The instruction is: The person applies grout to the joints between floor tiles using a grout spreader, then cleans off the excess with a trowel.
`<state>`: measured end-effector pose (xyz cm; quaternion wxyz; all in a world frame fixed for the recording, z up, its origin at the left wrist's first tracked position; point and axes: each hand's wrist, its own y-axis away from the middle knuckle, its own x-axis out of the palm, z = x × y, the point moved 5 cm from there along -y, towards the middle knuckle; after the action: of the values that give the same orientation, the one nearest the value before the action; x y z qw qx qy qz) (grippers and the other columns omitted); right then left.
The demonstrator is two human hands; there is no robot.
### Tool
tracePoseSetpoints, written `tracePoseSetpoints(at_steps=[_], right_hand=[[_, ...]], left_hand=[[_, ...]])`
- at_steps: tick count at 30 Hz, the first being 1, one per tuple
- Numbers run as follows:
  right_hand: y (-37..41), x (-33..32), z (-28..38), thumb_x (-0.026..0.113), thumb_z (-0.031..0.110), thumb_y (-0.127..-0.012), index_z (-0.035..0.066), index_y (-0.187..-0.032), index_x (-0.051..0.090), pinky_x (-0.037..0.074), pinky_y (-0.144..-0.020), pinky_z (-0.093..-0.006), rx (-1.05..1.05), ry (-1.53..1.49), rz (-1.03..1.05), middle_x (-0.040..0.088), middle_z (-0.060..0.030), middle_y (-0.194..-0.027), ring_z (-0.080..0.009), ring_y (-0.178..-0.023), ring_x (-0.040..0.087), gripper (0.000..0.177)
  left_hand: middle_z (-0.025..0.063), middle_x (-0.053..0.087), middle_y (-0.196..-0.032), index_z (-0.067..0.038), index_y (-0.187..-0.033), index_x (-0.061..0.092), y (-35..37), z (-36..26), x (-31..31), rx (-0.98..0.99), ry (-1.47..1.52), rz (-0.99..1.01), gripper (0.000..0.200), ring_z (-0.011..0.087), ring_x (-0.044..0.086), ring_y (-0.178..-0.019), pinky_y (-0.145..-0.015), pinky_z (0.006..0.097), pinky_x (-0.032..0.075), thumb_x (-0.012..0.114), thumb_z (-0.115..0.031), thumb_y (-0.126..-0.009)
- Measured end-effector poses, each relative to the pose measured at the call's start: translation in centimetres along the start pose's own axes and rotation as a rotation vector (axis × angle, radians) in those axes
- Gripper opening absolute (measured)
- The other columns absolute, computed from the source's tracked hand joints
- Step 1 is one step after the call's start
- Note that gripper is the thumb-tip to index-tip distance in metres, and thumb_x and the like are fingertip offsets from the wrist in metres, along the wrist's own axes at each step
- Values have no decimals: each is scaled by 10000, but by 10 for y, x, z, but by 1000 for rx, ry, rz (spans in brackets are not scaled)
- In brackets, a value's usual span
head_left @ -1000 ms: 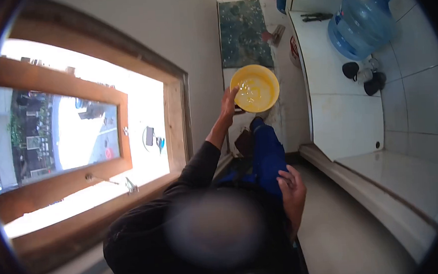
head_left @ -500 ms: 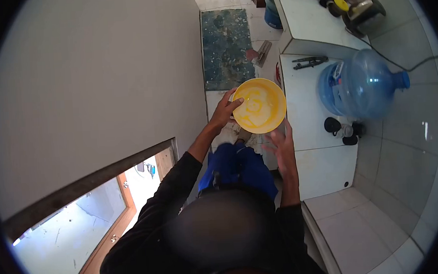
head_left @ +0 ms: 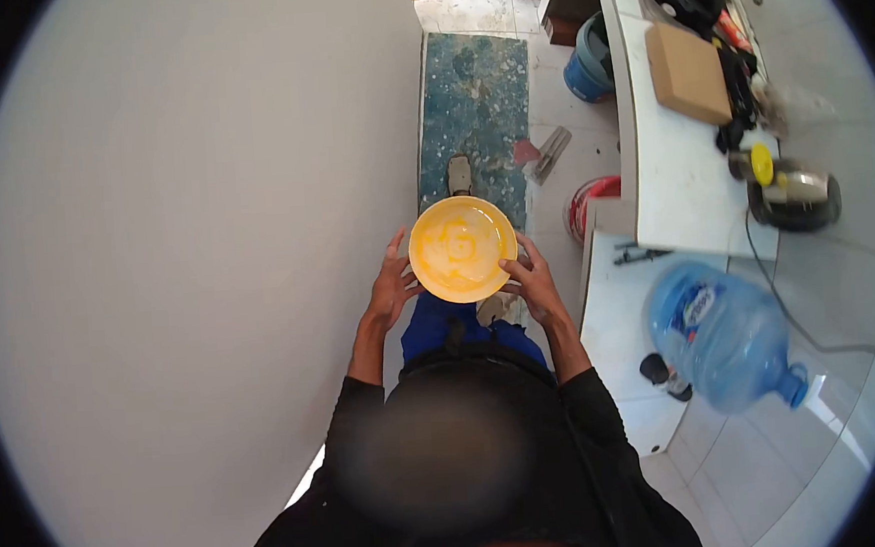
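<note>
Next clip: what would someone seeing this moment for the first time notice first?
The bright yellow bowl at the centre draws the eye, held at its rim by the left hand and the right hand. Next comes the big blue water jug on the white counter at the lower right. A plain white wall fills the whole left side.

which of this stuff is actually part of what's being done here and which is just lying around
In hand: yellow bowl, held at its rim by the left hand and the right hand.
Lying about: blue water jug, cardboard box, blue bucket, trowel.
</note>
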<state>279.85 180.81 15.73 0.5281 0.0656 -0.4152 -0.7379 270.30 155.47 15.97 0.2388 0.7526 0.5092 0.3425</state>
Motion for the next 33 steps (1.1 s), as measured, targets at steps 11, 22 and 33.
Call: tracePoseSetpoints(at_steps=[11,22,33], right_hand=[[-239,-17,218,684,114,-915,96,-1545,372,591,-902,-415,-120,-97,-323,581,-212,-1287,-285,-1128,655,703],[-461,-34,475,675,134,-938,75,-1513,363,598,-870,-407,-195,-291,-362,650,-156,-1194,-251,-994,702,657],[-716,4,771,669,148,-933,86,-1523,395,586,-845,-330,-105,130,-18,658,-127,-1198,-191,-1018,685,653]], left_hand=[[242,609,-1387,-45,-1451,527,-208,-154,9,-247,-1149,219,729,332,567,-1330,-1081,414,439,688,-515,-917],[120,760,-983,-49,-1378,580,-456,-370,55,9,-591,-38,432,176,721,-838,-719,290,512,642,-242,-996],[190,741,-1100,-21,-1316,648,-486,-371,76,-323,-502,-389,465,248,744,-936,-845,370,575,678,-285,-935]])
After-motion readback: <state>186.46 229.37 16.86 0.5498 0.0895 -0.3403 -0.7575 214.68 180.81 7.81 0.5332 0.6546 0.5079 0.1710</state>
